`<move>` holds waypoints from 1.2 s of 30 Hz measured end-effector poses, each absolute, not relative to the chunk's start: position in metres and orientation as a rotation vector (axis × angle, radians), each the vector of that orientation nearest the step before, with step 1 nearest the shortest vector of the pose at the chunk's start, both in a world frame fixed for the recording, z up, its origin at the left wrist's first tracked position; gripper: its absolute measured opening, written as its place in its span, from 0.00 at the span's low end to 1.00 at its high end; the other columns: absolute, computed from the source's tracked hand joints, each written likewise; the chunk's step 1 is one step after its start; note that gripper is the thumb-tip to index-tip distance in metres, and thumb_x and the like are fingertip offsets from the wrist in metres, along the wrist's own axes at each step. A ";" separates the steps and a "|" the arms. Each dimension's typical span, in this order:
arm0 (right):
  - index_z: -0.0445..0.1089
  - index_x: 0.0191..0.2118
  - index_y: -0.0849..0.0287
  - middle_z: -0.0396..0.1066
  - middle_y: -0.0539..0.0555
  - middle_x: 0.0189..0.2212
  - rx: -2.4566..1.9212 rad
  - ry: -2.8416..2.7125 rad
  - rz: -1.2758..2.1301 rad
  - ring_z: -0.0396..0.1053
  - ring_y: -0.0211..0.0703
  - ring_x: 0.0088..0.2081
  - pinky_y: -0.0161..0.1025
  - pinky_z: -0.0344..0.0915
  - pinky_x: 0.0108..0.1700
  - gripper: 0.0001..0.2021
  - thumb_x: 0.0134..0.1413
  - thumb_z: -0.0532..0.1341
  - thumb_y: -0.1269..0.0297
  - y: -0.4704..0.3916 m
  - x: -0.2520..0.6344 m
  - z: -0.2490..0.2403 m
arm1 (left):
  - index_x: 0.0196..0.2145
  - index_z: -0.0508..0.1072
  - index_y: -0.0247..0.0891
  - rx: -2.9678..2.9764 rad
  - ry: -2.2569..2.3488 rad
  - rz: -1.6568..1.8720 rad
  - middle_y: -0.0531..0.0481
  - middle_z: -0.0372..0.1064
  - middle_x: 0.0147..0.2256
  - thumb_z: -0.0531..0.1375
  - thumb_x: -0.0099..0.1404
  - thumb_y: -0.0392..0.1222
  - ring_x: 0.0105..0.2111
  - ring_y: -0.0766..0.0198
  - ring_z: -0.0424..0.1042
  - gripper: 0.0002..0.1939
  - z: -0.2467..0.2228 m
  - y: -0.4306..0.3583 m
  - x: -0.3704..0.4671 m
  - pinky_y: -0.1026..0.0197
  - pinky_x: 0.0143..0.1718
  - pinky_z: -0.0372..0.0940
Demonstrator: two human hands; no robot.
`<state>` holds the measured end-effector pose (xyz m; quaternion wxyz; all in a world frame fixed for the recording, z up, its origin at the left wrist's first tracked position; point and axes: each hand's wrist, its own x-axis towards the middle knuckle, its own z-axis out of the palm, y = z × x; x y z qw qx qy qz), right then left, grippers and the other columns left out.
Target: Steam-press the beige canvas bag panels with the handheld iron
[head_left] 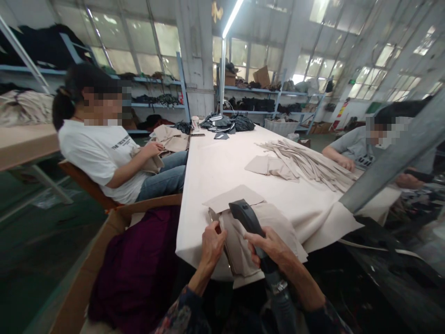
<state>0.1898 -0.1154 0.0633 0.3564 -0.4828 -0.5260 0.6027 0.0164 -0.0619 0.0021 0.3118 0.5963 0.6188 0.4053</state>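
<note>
My left hand (212, 243) pinches the edge of a beige fabric piece (236, 250) at the near corner of the table. Wrapped around the handle of a black thread trimmer (248, 218) is my right hand (269, 246). The trimmer's wide head lies over the fabric, just right of my left fingers. From its lower end a dark hose (283, 301), fixed with a metal clamp, runs down toward me. More beige panels (239, 195) lie flat under and beyond the trimmer head.
A cardboard box (93, 246) of purple cloth (139, 264) stands left of the white-covered table (208, 162). Beige strips (309, 162) and dark bundles (225, 123) lie farther back. A metal post (392, 157) slants at right. Two people sit at either side, the left one handling beige cloth.
</note>
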 end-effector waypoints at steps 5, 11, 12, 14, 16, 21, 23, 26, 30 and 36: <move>0.61 0.23 0.61 0.59 0.47 0.11 -1.196 -1.353 1.525 0.58 0.33 0.13 0.30 0.56 0.14 0.18 0.53 0.60 0.51 -0.145 0.203 0.076 | 0.31 0.67 0.38 1.706 1.656 1.224 0.53 0.63 0.24 0.52 0.58 0.37 0.26 0.63 0.63 0.05 0.024 -0.073 0.023 0.62 0.30 0.56; 0.63 0.31 0.63 0.59 0.45 0.14 -1.153 -1.344 1.457 0.58 0.33 0.13 0.30 0.58 0.15 0.16 0.52 0.59 0.52 -0.194 0.229 0.082 | 0.40 0.70 0.37 2.202 1.423 1.526 0.47 0.66 0.36 0.49 0.61 0.32 0.37 0.61 0.68 0.13 0.060 -0.076 0.014 0.62 0.40 0.62; 0.63 0.33 0.63 0.60 0.45 0.15 -1.161 -1.350 1.443 0.59 0.33 0.13 0.30 0.59 0.16 0.16 0.53 0.59 0.52 -0.203 0.232 0.083 | 0.40 0.70 0.37 2.316 1.382 1.528 0.47 0.65 0.36 0.49 0.62 0.32 0.37 0.61 0.68 0.13 0.067 -0.074 0.012 0.62 0.40 0.63; 0.62 0.38 0.63 0.61 0.45 0.17 -1.186 -1.353 1.416 0.60 0.33 0.14 0.30 0.59 0.17 0.16 0.53 0.59 0.53 -0.220 0.237 0.086 | 0.42 0.70 0.36 2.555 1.309 1.546 0.46 0.64 0.36 0.48 0.64 0.31 0.38 0.61 0.67 0.14 0.082 -0.070 0.006 0.61 0.41 0.63; 0.60 0.41 0.62 0.62 0.44 0.18 -1.231 -1.337 1.389 0.60 0.32 0.15 0.29 0.59 0.17 0.18 0.52 0.60 0.54 -0.235 0.241 0.092 | 0.43 0.70 0.33 2.819 1.239 1.605 0.43 0.63 0.37 0.48 0.64 0.28 0.39 0.58 0.65 0.14 0.104 -0.064 0.001 0.59 0.41 0.64; 0.60 0.44 0.64 0.64 0.46 0.21 -1.316 -1.326 1.318 0.62 0.33 0.17 0.30 0.60 0.20 0.18 0.53 0.58 0.56 -0.261 0.245 0.110 | 0.45 0.68 0.26 3.460 1.074 1.542 0.39 0.64 0.38 0.50 0.62 0.27 0.38 0.54 0.61 0.14 0.165 -0.054 0.003 0.55 0.38 0.67; 0.61 0.44 0.65 0.64 0.47 0.22 -1.339 -1.305 1.312 0.63 0.33 0.18 0.30 0.60 0.21 0.17 0.53 0.59 0.57 -0.265 0.244 0.113 | 0.45 0.68 0.24 3.594 0.972 1.484 0.38 0.63 0.38 0.51 0.62 0.26 0.38 0.54 0.60 0.14 0.174 -0.052 0.010 0.55 0.36 0.68; 0.62 0.42 0.65 0.64 0.47 0.22 -1.314 -1.237 1.333 0.62 0.31 0.18 0.28 0.58 0.20 0.16 0.53 0.59 0.58 -0.264 0.243 0.108 | 0.45 0.68 0.22 3.631 0.804 1.469 0.38 0.63 0.39 0.51 0.63 0.27 0.38 0.55 0.60 0.14 0.161 -0.048 0.021 0.57 0.37 0.68; 0.62 0.40 0.64 0.62 0.46 0.20 -1.141 -1.157 1.412 0.57 0.29 0.15 0.27 0.56 0.17 0.17 0.53 0.60 0.55 -0.252 0.240 0.101 | 0.47 0.67 0.20 3.545 0.652 1.501 0.38 0.62 0.38 0.51 0.63 0.27 0.38 0.56 0.60 0.14 0.127 -0.042 0.028 0.57 0.37 0.68; 0.65 0.39 0.65 0.62 0.47 0.20 -0.951 -1.164 1.593 0.59 0.30 0.15 0.28 0.57 0.16 0.16 0.50 0.63 0.57 -0.217 0.240 0.117 | 0.49 0.65 0.19 3.393 0.448 1.455 0.37 0.62 0.40 0.51 0.64 0.27 0.39 0.56 0.60 0.16 0.102 -0.034 0.032 0.55 0.39 0.68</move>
